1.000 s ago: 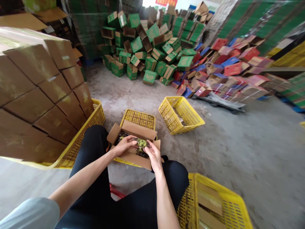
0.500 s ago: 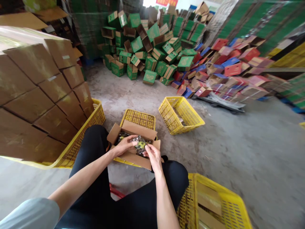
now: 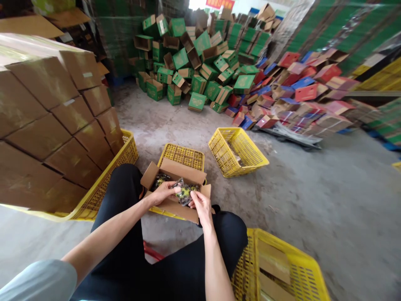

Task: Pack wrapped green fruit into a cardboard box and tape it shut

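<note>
Between my two hands is a clear plastic packet (image 3: 184, 195) with dark and yellow-green contents that I cannot make out more exactly. My left hand (image 3: 164, 192) pinches its left side, and my right hand (image 3: 201, 202) grips its right edge. Below the packet stands an open cardboard box (image 3: 178, 169) with its flaps folded out. Similar packets (image 3: 160, 179) show inside it, partly hidden by my hands. The box rests on a yellow plastic crate (image 3: 184, 154) between my knees.
A yellow crate (image 3: 239, 144) with some items stands ahead to the right. Another crate (image 3: 300, 267) holding flat cardboard is by my right knee. Stacked cartons (image 3: 62, 125) rise on my left. Piles of green boxes (image 3: 197, 100) and red-blue boxes (image 3: 305, 92) lie farther back.
The packet has turned a little between my hands and now lies flatter, showing more of its face. Both hands keep nearly the same place over the box.
</note>
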{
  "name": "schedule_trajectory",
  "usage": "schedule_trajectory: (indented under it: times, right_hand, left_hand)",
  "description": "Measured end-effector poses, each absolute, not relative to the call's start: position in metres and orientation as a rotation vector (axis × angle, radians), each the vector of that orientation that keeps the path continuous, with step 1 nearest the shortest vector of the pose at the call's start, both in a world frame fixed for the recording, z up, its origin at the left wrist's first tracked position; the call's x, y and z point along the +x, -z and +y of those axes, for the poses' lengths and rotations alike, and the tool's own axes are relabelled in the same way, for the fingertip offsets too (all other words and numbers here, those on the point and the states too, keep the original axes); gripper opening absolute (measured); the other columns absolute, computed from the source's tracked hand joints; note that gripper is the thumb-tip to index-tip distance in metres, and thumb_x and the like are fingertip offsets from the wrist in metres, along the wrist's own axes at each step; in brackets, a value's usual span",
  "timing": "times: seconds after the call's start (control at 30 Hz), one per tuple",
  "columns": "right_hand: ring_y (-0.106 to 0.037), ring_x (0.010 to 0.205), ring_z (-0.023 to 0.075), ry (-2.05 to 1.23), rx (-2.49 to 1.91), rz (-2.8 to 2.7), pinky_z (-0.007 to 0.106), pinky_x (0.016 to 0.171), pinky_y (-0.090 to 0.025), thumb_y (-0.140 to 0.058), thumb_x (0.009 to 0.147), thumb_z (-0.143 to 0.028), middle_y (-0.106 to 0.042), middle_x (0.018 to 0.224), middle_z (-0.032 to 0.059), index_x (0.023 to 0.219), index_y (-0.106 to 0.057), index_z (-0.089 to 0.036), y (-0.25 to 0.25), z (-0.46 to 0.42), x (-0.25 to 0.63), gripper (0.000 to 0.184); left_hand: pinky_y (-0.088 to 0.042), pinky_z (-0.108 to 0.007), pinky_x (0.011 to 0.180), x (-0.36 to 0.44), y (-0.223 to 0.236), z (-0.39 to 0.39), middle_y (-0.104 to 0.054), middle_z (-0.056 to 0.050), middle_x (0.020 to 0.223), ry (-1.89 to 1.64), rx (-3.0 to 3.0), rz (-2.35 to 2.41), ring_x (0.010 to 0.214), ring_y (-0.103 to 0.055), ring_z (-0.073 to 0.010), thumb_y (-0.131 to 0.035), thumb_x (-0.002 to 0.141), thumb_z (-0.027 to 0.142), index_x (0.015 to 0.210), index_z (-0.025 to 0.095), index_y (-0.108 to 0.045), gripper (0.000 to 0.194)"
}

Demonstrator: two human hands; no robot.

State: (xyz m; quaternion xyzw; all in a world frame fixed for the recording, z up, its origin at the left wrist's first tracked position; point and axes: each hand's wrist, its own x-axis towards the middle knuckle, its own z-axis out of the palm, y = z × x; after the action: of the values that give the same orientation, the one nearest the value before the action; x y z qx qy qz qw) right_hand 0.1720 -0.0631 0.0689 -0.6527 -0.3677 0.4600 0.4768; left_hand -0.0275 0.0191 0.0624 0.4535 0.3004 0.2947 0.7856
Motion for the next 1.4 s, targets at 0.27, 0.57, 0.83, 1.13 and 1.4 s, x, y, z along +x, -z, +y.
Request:
schedule_trajectory:
  times: [0.27, 0.57, 0.83, 1.13, 1.4]
  right_hand:
    - [-0.072, 0.099, 0.0229, -1.157, -1.486, -1.048, 0.033, 0.080, -0.063, -0.085, 0.075, -0.047, -0.060, 0.147, 0.0116, 0.151, -0.053, -0.029, -0.072, -0.068, 0.168, 0.085]
    - [-0.070, 0.116, 0.0285, -1.180, -1.440, -1.089, 0.041, 0.101, -0.058, -0.083, 0.077, -0.045, -0.065, 0.140, 0.0118, 0.138, -0.065, -0.023, -0.068, -0.065, 0.166, 0.068]
    - [-0.078, 0.084, 0.0288, -1.180, -1.510, -0.848, 0.038, 0.073, -0.065, -0.076, 0.073, -0.072, -0.081, 0.102, 0.0111, 0.119, -0.076, -0.018, -0.064, -0.060, 0.172, 0.071]
    - [-0.077, 0.077, 0.0275, -1.165, -1.570, -0.884, 0.034, 0.059, -0.063, -0.062, 0.078, -0.082, -0.080, 0.097, 0.0116, 0.115, -0.078, -0.017, -0.060, -0.059, 0.174, 0.076]
    - [-0.074, 0.081, 0.0276, -1.181, -1.592, -1.114, 0.037, 0.074, -0.062, -0.065, 0.080, -0.077, -0.079, 0.095, 0.0102, 0.112, -0.079, -0.020, -0.074, -0.064, 0.170, 0.067]
  left_hand:
    - [-0.059, -0.031, 0.077, -0.025, -0.056, 0.022, -0.075, -0.010, 0.098, -0.659, 0.899, 0.811, 0.085, -0.071, -0.0214, -0.086, 0.069, 0.064, 0.103, 0.012, -0.076, 0.063]
    - [-0.061, -0.036, 0.080, -0.024, -0.051, 0.016, -0.063, -0.013, 0.138, -0.706, 0.803, 0.772, 0.097, -0.073, -0.0232, -0.085, 0.080, 0.049, 0.150, 0.028, -0.052, 0.080]
    - [-0.057, -0.038, 0.090, -0.028, -0.057, 0.015, -0.060, -0.017, 0.143, -0.583, 0.839, 0.533, 0.100, -0.073, -0.0242, -0.093, 0.073, 0.034, 0.150, 0.026, -0.054, 0.087]
    - [-0.048, -0.040, 0.105, -0.030, -0.053, 0.022, -0.064, -0.015, 0.141, -0.679, 1.076, 0.703, 0.125, -0.062, -0.0323, -0.089, 0.074, 0.048, 0.122, 0.017, -0.075, 0.059]
    - [-0.052, -0.034, 0.092, -0.029, -0.049, 0.023, -0.077, -0.010, 0.100, -0.658, 1.068, 0.728, 0.093, -0.070, -0.0226, -0.086, 0.074, 0.057, 0.100, 0.012, -0.076, 0.052]
